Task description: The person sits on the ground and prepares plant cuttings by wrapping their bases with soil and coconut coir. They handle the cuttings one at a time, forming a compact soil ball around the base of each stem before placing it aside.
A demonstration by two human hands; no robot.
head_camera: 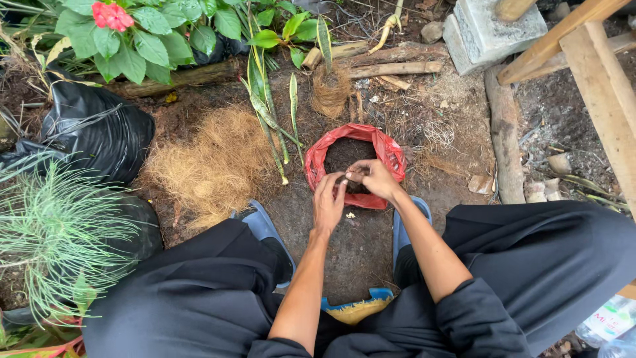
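A red plastic bag (391,151) with dark soil (348,154) inside sits open on the ground in front of me. My left hand (328,202) rests at the bag's near rim, fingers pointing up toward the opening. My right hand (373,178) hovers over the near part of the opening, fingertips pinched together next to the left fingers. What they pinch is too small to make out. I am squatting, with my knees in dark trousers on either side.
A heap of brown coconut fibre (215,166) lies left of the bag, with long striped green leaves (268,113) between them. A black plastic bag (99,129), leafy plants, a concrete block (493,30), wooden beams (599,79) and logs (507,136) surround the spot.
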